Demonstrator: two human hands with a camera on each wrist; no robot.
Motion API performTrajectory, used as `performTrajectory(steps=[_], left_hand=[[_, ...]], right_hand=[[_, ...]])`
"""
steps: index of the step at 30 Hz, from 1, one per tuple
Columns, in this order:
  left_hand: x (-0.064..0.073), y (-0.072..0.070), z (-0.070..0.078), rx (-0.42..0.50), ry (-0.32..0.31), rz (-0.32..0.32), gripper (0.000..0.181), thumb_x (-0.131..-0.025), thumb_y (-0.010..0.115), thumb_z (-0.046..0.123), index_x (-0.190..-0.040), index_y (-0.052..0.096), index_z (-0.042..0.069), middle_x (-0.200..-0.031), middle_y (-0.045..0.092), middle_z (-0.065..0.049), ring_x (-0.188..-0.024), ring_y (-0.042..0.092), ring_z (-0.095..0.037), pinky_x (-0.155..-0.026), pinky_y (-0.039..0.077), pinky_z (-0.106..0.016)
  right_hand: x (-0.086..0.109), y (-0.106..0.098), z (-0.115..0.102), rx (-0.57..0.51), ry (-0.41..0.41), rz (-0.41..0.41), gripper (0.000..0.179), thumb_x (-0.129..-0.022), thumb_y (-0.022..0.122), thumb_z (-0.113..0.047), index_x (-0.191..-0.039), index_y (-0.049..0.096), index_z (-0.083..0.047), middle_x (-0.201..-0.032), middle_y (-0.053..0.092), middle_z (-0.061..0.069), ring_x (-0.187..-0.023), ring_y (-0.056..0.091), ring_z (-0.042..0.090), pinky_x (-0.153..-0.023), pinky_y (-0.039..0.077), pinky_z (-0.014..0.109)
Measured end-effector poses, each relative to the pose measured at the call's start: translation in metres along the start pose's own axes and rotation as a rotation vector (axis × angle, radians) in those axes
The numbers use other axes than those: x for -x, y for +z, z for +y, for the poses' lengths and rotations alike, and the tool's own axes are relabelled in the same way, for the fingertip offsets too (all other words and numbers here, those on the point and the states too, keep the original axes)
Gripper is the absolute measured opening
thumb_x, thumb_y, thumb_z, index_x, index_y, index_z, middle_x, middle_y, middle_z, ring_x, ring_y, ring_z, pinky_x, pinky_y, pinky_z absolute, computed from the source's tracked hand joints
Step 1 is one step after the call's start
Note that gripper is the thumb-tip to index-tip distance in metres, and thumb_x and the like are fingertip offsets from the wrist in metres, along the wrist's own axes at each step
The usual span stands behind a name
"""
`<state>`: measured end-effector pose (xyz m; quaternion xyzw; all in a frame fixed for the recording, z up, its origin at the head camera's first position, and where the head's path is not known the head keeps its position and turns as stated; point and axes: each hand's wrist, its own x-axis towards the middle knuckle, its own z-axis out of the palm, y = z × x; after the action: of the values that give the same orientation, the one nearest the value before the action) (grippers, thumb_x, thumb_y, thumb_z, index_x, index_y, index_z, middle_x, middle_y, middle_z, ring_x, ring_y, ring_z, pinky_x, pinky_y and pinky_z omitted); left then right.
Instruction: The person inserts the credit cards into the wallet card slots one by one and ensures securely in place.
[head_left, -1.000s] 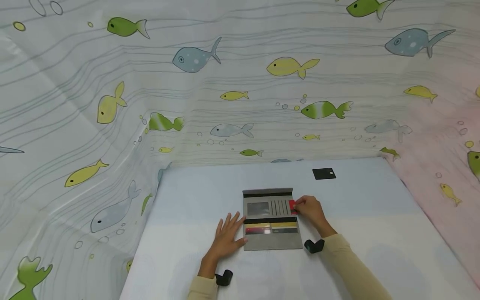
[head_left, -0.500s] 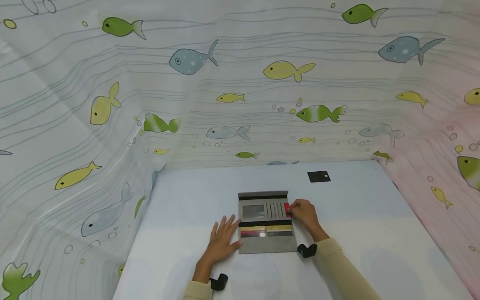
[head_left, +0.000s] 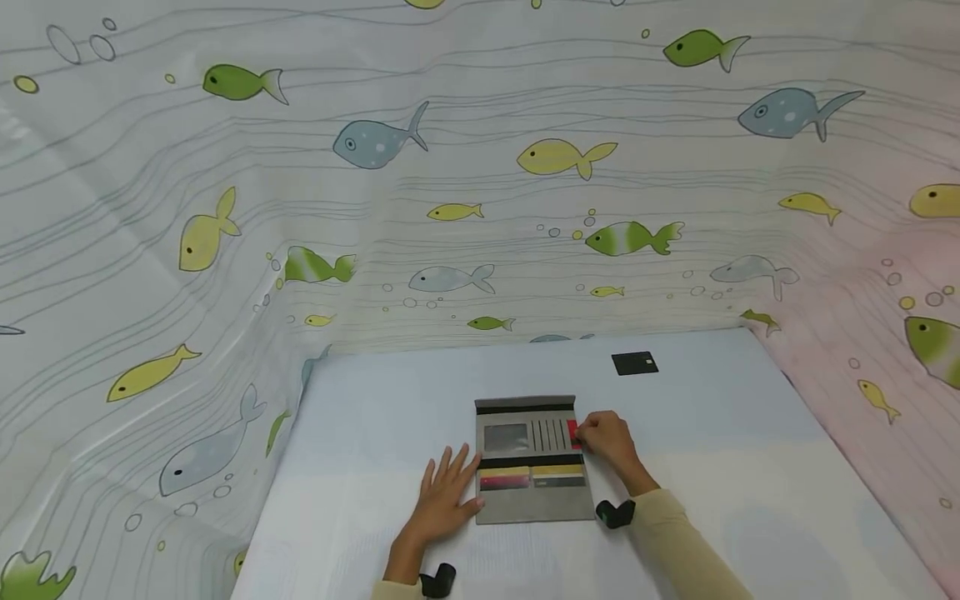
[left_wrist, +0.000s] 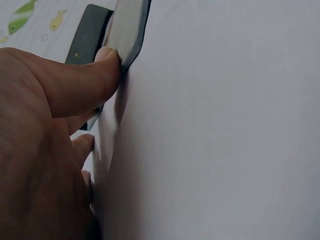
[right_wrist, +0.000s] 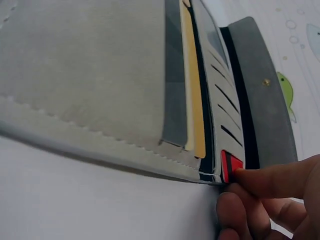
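A grey wallet (head_left: pixel 534 507) lies unfolded on the white table. My right hand (head_left: pixel 611 442) pinches a red card (right_wrist: pixel 232 164) between thumb and fingers at the wallet's upper right edge. In the right wrist view, this card with a black stripe sits partly in the end slot of a row of slits. My left hand (head_left: pixel 442 504) has its fingers spread at the wallet's left side. Its thumb presses on the wallet's edge (left_wrist: pixel 131 25) in the left wrist view. Several cards, among them a gold card (right_wrist: pixel 194 95), fill the lower pocket.
A black card (head_left: pixel 634 363) lies on the table (head_left: pixel 390 400) beyond the wallet, to the right. Fish-printed cloth (head_left: pixel 450 242) hangs behind and at both sides. A black wrist camera (head_left: pixel 617 514) sits on the right wrist, another (head_left: pixel 438 581) on the left.
The head view has shifted slightly, so the whole scene sits a little lower and further left. Both hands and the wallet keep nearly the same places relative to each other.
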<state>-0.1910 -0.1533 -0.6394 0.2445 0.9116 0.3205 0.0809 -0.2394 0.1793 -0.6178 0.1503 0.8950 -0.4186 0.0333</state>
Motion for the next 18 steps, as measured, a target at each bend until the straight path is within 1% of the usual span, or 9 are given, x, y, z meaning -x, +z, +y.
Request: performTrajectory(steps=[3, 5, 8, 10, 12, 15, 18], left_hand=[[-0.004, -0.006, 0.004, -0.022, 0.011, 0.007, 0.070, -0.094, 0.066, 0.033, -0.154, 0.038, 0.008, -0.162, 0.026, -0.024, -0.150, 0.012, -0.053, -0.115, 0.001, -0.070], [-0.005, -0.008, 0.005, -0.042, -0.004, -0.001, 0.071, -0.094, 0.066, 0.034, -0.154, 0.038, 0.009, -0.163, 0.027, -0.022, -0.151, 0.013, -0.052, -0.115, 0.002, -0.070], [-0.001, -0.007, 0.004, -0.057, -0.034, -0.006, 0.072, -0.093, 0.066, 0.037, -0.155, 0.038, 0.012, -0.163, 0.027, -0.020, -0.151, 0.013, -0.050, -0.116, 0.003, -0.070], [0.004, -0.005, 0.003, -0.044, -0.047, -0.006, 0.073, -0.091, 0.068, 0.038, -0.154, 0.039, 0.012, -0.163, 0.028, -0.020, -0.151, 0.014, -0.051, -0.115, 0.003, -0.070], [0.008, -0.002, 0.003, -0.034, -0.044, 0.006, 0.074, -0.091, 0.068, 0.041, -0.153, 0.040, 0.011, -0.162, 0.029, -0.021, -0.149, 0.016, -0.052, -0.115, 0.004, -0.071], [0.010, 0.000, 0.003, -0.008, -0.008, 0.034, 0.074, -0.090, 0.067, 0.043, -0.151, 0.042, 0.009, -0.159, 0.033, -0.025, -0.146, 0.020, -0.056, -0.112, 0.005, -0.073], [0.009, 0.002, 0.005, 0.000, 0.017, 0.047, 0.074, -0.090, 0.066, 0.045, -0.150, 0.043, 0.009, -0.158, 0.034, -0.026, -0.144, 0.021, -0.058, -0.110, 0.006, -0.073]], right_hand=[[-0.003, -0.001, -0.003, 0.013, -0.034, 0.028, 0.014, -0.082, 0.067, -0.011, -0.070, 0.073, -0.008, -0.070, 0.069, 0.001, -0.066, 0.056, 0.017, -0.054, 0.040, 0.026], [-0.004, 0.001, -0.004, 0.028, -0.067, 0.046, 0.013, -0.081, 0.067, -0.010, -0.069, 0.073, -0.008, -0.069, 0.068, 0.001, -0.066, 0.055, 0.017, -0.054, 0.040, 0.027], [-0.003, 0.004, -0.002, 0.049, -0.105, 0.041, 0.012, -0.083, 0.069, -0.009, -0.071, 0.072, -0.007, -0.069, 0.068, 0.001, -0.064, 0.055, 0.015, -0.053, 0.040, 0.026], [-0.001, 0.006, 0.000, 0.061, -0.111, 0.015, 0.011, -0.084, 0.072, -0.009, -0.073, 0.071, -0.007, -0.069, 0.066, 0.000, -0.064, 0.054, 0.014, -0.053, 0.041, 0.026], [0.001, 0.007, 0.004, 0.064, -0.110, -0.015, 0.011, -0.084, 0.074, -0.010, -0.074, 0.069, -0.006, -0.069, 0.065, 0.000, -0.064, 0.054, 0.014, -0.053, 0.041, 0.026], [0.004, 0.002, 0.009, 0.027, -0.104, -0.050, 0.011, -0.085, 0.075, -0.012, -0.077, 0.069, -0.006, -0.070, 0.064, 0.000, -0.065, 0.054, 0.014, -0.055, 0.042, 0.027], [0.003, -0.008, 0.016, -0.046, -0.082, -0.096, 0.009, -0.088, 0.071, -0.012, -0.082, 0.071, -0.005, -0.073, 0.064, 0.001, -0.067, 0.055, 0.015, -0.057, 0.045, 0.028]])
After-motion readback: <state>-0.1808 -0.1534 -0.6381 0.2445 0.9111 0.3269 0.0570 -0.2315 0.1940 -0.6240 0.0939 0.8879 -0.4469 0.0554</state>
